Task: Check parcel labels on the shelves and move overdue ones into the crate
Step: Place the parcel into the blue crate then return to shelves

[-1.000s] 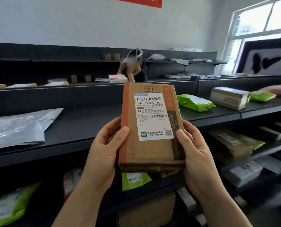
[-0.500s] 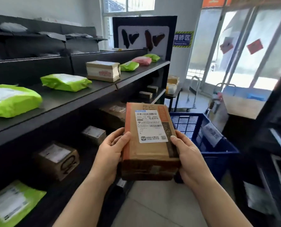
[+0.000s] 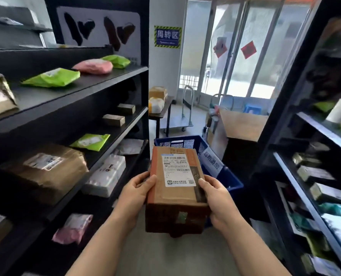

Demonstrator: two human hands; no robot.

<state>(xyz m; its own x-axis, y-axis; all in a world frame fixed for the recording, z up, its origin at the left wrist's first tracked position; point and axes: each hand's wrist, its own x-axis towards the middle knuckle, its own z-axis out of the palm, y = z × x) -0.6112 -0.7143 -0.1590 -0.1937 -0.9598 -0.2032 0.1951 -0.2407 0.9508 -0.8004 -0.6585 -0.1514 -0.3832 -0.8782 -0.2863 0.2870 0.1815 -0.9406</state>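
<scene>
Head view: the view has swung from the shelves [image 3: 82,86] to the aisle, the left hand [image 3: 134,193] at 9 o'clock and right hand [image 3: 220,198] at 3 o'clock clasp the cardboard parcel [image 3: 175,188], now near the blue crate [image 3: 232,179] at 1 o'clock, which suggests deposit is next.

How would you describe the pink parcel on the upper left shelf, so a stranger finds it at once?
Start at the black shelving on the left; follow its upper board to the far end. The pink parcel lies between a near green bag and a far green bag, the only pink one there.
</scene>
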